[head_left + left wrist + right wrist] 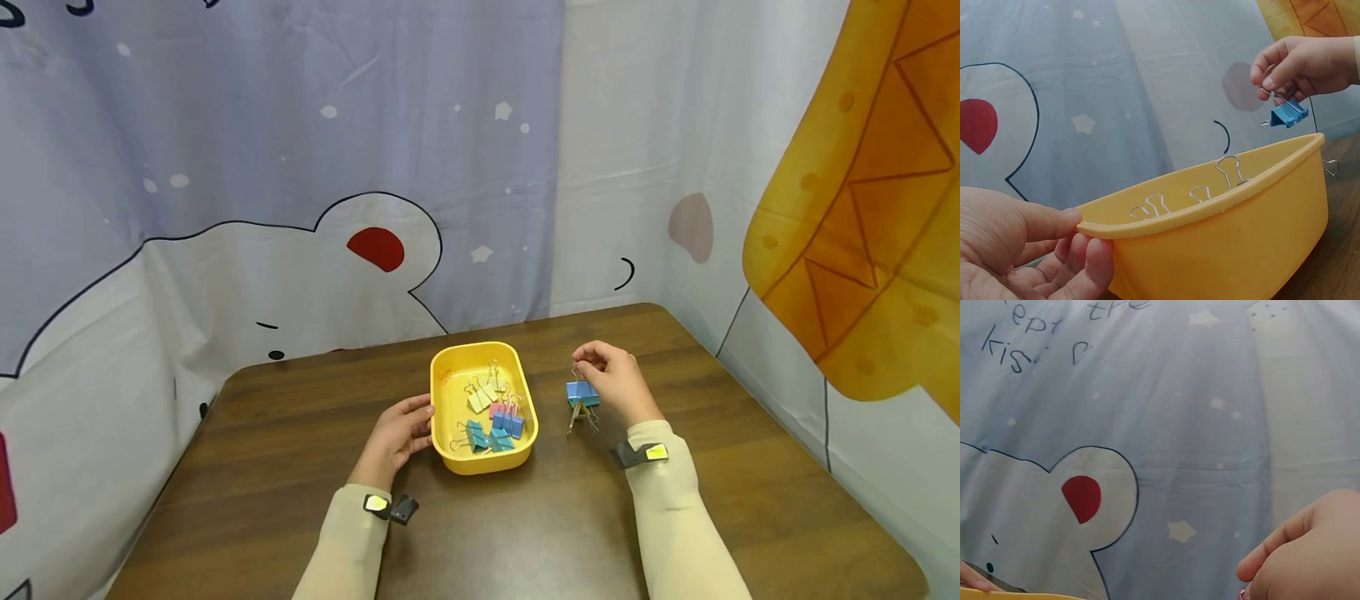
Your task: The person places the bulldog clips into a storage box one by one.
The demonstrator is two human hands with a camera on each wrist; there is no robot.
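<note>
My left hand (397,435) grips the left rim of a yellow plastic tub (442,454), thumb on top and fingers beneath, as the left wrist view shows. Inside the tub lie several binder clips: pale yellow clips (482,398), a pink clip (497,409), a blue clip (509,425) and teal clips (476,437). To the right of the tub, my right hand (617,379) pinches a blue binder clip (1289,114) by its wire handle, held up above the tabletop. Below it sits a dull yellowish binder clip (578,412) with its wire handles spread.
The brown wooden table (300,467) has its back edge against a printed curtain (495,167). More curtain (697,217) hangs along the right side. Black straps with small yellow-lit devices (637,454) sit on both wrists.
</note>
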